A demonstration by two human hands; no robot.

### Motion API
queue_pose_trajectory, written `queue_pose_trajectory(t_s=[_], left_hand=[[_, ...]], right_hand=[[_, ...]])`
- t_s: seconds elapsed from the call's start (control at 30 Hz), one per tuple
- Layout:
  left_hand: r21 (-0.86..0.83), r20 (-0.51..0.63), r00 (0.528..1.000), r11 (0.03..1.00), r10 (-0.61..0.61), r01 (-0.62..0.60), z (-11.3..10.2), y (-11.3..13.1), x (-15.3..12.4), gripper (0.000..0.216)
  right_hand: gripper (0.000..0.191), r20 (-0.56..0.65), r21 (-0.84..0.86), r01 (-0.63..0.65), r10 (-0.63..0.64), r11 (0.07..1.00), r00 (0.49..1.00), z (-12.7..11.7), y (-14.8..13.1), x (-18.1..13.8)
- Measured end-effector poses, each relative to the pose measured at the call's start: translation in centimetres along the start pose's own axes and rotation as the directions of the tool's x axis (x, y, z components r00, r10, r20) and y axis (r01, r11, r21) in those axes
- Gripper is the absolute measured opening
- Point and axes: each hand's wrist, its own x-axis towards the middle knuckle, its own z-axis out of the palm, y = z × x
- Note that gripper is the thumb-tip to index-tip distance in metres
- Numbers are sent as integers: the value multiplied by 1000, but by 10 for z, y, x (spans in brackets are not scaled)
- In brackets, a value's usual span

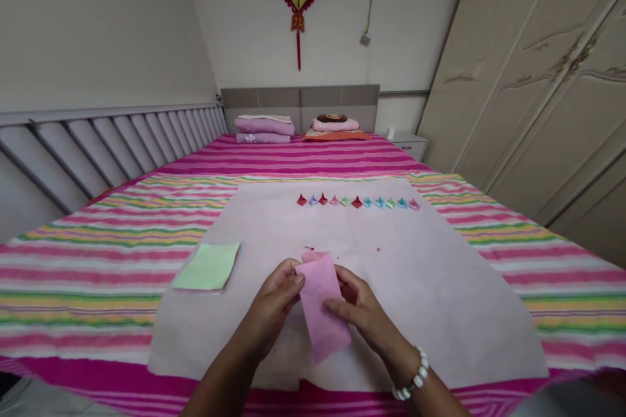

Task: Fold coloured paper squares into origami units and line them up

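A sheet of pink paper (pixel 320 313), folded into a long rectangle, is held up above the white sheet (pixel 430 313) on the bed. My left hand (pixel 277 293) pinches its upper left edge between thumb and fingers. On the other side, my right hand (pixel 359 306) grips it, thumb on the front face and fingers behind. A second pink layer shows at the paper's top edge. To the left lies a stack of square paper (pixel 208 266) with a light green sheet on top. Tiny red scraps (pixel 309 248) lie just beyond my hands.
A row of several small folded paper pieces (pixel 357 202) in red, blue, green and pink runs along the far right of the white sheet. The striped bedspread (pixel 98 273) surrounds it. Folded bedding (pixel 264 128) sits by the headboard (pixel 337 101); a slatted rail (pixel 98 150) borders the left.
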Motion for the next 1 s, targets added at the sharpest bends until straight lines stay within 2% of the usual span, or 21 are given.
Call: queue_pose_trajectory(t_s=[0.07, 0.13, 0.2, 0.27, 0.3, 0.33, 0.4, 0.47, 0.57, 0.7, 0.8, 0.87, 0.93, 1.0], left_hand=[[76, -23, 1000, 997, -9, 11, 5, 0, 2, 23], [183, -70, 996, 982, 52, -39, 7, 1, 5, 25], [309, -161, 964, 939, 211, -153, 7, 0, 8, 23], [389, -271, 903, 896, 334, -215, 6, -4, 11, 32], [377, -319, 888, 904, 332, -203, 5, -8, 11, 44], [331, -346, 895, 929, 282, -165, 6, -13, 12, 55], [191, -286, 953, 981, 97, -43, 7, -25, 10, 64], [137, -132, 991, 990, -25, 43, 9, -38, 6, 52], [223, -34, 997, 972, -65, 71, 6, -48, -1, 22], [374, 24, 995, 924, -95, 79, -9, -33, -4, 16], [480, -58, 998, 877, -8, 35, -23, -12, -3, 17], [488, -140, 987, 873, 75, 3, -29, -3, 0, 15], [446, -254, 953, 894, 163, -34, -31, -2, 2, 17], [315, -360, 908, 944, 212, -96, -30, -9, 4, 23]], right_hand=[[36, 8, 86, -77, 77, 993, 997, 0, 1, -2], [23, -39, 111, -129, 134, 985, 990, -1, 3, -4], [21, -103, 140, -155, 170, 978, 980, -3, 5, -5], [23, -174, 191, -160, 193, 969, 966, -3, 6, -5], [24, -219, 212, -149, 195, 966, 956, -3, 7, -5], [25, -265, 226, -130, 190, 965, 945, -2, 7, -5], [25, -339, 237, -93, 172, 967, 925, 0, 9, -4], [23, -356, 242, -88, 172, 966, 919, 2, 11, -4], [20, -334, 228, -109, 183, 967, 925, 0, 12, -4], [16, -370, 141, -117, 162, 983, 915, -12, 7, -4], [16, -342, 102, -154, 180, 983, 923, -19, 3, -7], [14, -296, 109, -201, 224, 974, 929, -18, 3, -9], [15, -276, 127, -237, 264, 963, 924, -15, 6, -11], [16, -305, 152, -228, 265, 962, 915, -11, 9, -11]])
